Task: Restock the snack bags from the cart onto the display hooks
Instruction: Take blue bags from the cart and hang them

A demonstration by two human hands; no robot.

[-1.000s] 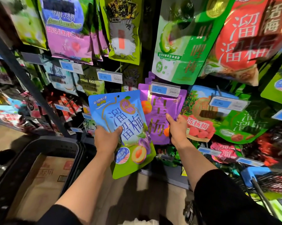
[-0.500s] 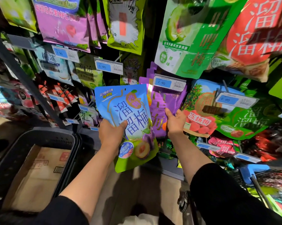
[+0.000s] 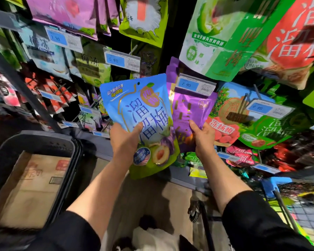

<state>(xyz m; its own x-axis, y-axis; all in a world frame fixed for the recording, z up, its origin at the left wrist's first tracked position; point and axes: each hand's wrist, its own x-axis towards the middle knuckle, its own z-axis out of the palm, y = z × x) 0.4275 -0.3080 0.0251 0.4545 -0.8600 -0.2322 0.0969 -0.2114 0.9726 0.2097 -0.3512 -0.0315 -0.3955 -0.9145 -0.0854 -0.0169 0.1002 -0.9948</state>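
My left hand grips a blue snack bag with a green bottom and plum pictures, held upright in front of the display. Its punched hole at the top sits just left of a price tag reading 7.90. My right hand holds the lower edge of the purple bags hanging on the hook behind that tag, thumb on the front. The hook itself is hidden by the tag and bags.
A black cart basket at lower left holds a cardboard box. A wire cart stands at lower right. Green, red and pink bags hang above; more bags and price tags fill the racks around.
The blue bag has risen and moved right, closer to the purple bags' hook. My right hand stays on the purple bags, and the view has tilted up slightly.
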